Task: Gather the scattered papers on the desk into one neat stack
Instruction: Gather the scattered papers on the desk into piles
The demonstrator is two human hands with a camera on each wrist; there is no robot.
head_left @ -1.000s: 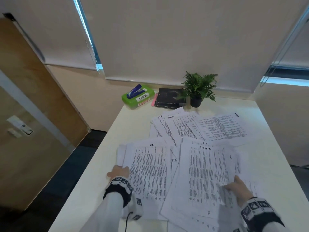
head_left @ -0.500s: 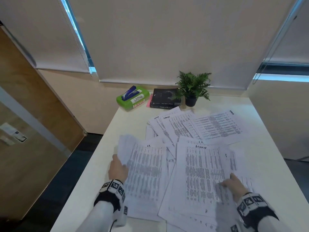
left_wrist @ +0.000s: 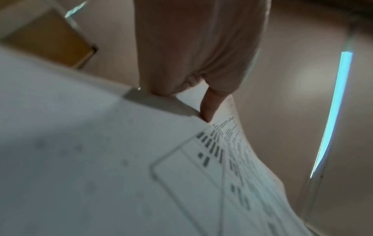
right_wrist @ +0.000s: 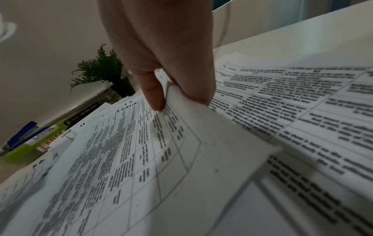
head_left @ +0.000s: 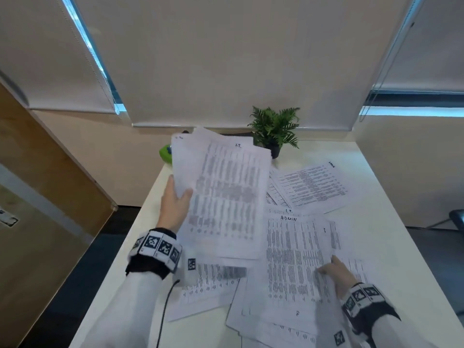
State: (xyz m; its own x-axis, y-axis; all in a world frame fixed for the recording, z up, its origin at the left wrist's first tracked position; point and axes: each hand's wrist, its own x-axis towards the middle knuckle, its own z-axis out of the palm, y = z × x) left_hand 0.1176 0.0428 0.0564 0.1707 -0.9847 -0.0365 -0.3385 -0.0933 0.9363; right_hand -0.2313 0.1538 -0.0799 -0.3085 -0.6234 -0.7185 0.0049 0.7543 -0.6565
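Papers [head_left: 298,259] are light and floppy (hold at edges): left hand [head_left: 174,205] grips a lifted bundle [head_left: 226,197], right hand [head_left: 336,272] pinches one sheet.

Both arms in long white sleeves. Left wrist: black fabric cuff [head_left: 148,266] topped by a white band of square black-and-white coded markers [head_left: 160,247]; thin black cable [head_left: 164,312] trails from it along the sleeve. Right wrist: matching black cuff [head_left: 371,315] with a marker band [head_left: 361,296]. Bare hands.
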